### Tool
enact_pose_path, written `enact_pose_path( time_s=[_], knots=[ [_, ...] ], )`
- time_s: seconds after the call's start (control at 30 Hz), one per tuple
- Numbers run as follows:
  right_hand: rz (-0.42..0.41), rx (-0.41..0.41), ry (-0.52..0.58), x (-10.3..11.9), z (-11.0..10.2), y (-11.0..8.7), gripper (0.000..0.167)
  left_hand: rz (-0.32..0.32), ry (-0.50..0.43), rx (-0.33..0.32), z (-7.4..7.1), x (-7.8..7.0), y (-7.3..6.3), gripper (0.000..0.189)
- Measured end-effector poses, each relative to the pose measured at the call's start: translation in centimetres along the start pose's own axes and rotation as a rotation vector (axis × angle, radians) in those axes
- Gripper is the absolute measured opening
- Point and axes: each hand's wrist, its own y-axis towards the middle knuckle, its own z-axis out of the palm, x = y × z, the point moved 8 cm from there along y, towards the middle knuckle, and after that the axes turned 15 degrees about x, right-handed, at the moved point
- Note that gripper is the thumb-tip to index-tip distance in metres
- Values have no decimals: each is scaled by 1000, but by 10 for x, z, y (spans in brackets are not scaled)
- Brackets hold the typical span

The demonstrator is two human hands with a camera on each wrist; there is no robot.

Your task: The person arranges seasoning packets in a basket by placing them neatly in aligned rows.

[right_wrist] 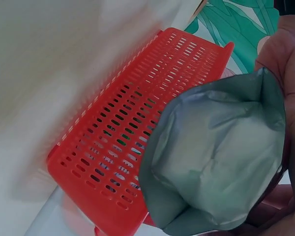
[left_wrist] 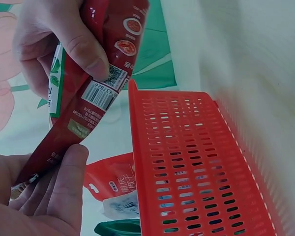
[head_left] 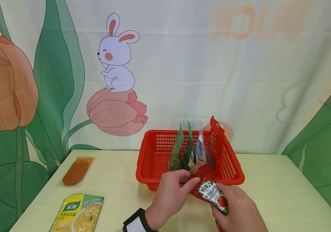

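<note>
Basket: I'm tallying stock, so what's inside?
Two green packets, a pale packet and a red packet stand inside; anything low behind the ketchup is covered and can't be seen.

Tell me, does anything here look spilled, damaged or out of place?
Nothing stands out as spilled or damaged. The red Heinz pouch slants, but the left hand and right hand hold it that way. The yellow packet and brown packet lie outside the red basket while other packets stand inside, which hardly looks odd.

One red basket [head_left: 141,161], four packets [head_left: 200,151] inside, two loose packets [head_left: 76,214], one Heinz pouch [head_left: 210,190], two hands [head_left: 169,191]
</note>
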Motion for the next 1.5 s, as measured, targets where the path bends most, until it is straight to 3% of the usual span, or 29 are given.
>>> enact_pose_path(
  time_s=[0.47,0.7,1.0,1.27,1.5],
  knots=[
    [-17,4,109,0,5,0,71,88,27,-44,-5,-10,-6,18],
    [-3,38,245,-3,8,1,74,120,24,-38,-6,-23,-9,17],
    [15,69,433,-7,14,0,86,113,42,-11,-10,-35,-12,16],
    [-41,103,560,-6,15,0,83,149,101,1,-15,-47,-15,16],
    [-118,145,753,-4,18,0,82,167,143,22,-19,-59,-18,17]
  ],
)
